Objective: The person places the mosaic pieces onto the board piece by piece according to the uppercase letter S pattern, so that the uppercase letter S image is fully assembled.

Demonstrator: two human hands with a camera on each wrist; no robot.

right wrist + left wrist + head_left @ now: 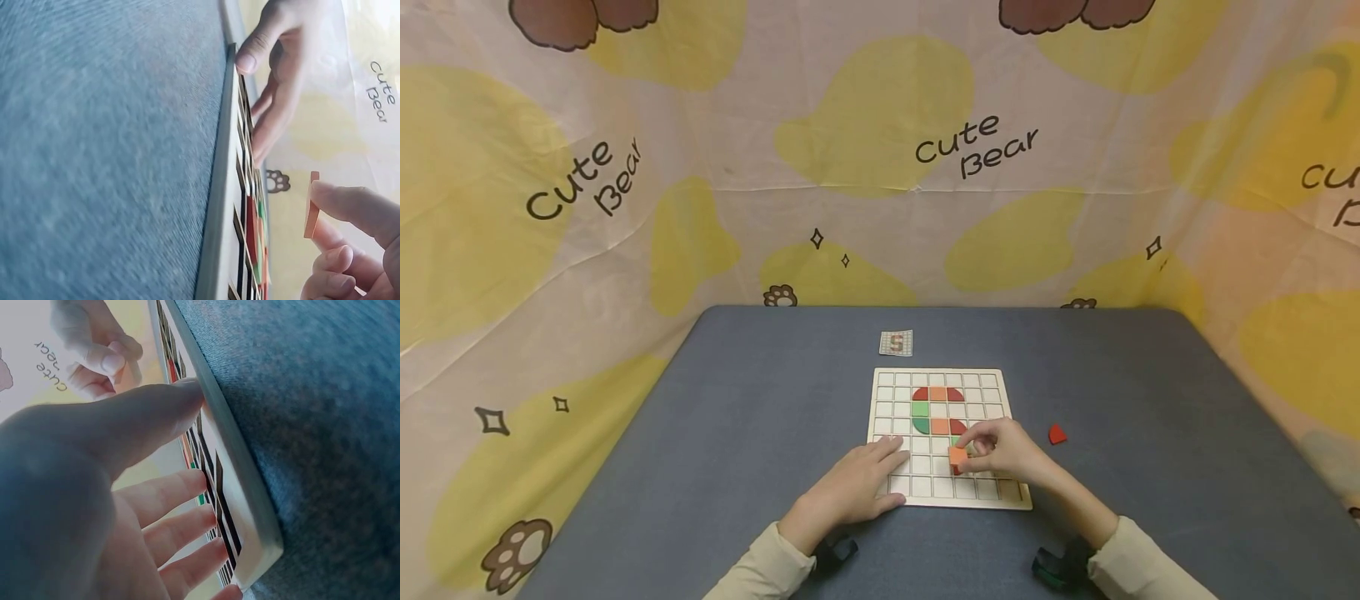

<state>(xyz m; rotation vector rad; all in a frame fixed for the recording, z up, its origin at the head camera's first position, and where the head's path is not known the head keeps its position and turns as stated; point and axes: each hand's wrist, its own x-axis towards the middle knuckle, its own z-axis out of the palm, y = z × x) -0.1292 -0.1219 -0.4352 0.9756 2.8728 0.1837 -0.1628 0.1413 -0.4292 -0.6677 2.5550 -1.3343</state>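
Observation:
A white square grid board (921, 490) lies on the table with red, orange and green pieces set in its cells in a curving line. Above its lower middle, my right hand (1000, 450) pinches an orange square tile (957, 456) between thumb and fingers. In the right wrist view this orange tile (312, 206) is held clear of the board, seen nearly edge-on. My left hand (857, 479) rests on the board's left front corner with fingers spread. In the left wrist view its thumb (181, 403) lies on the board's near rim.
A loose red quarter-round piece (1057, 433) lies on the blue-grey table (760, 400) right of the board. Behind the board is a small card (896, 342) printed with a grid pattern. A patterned cloth (865, 125) hangs behind and beside the table.

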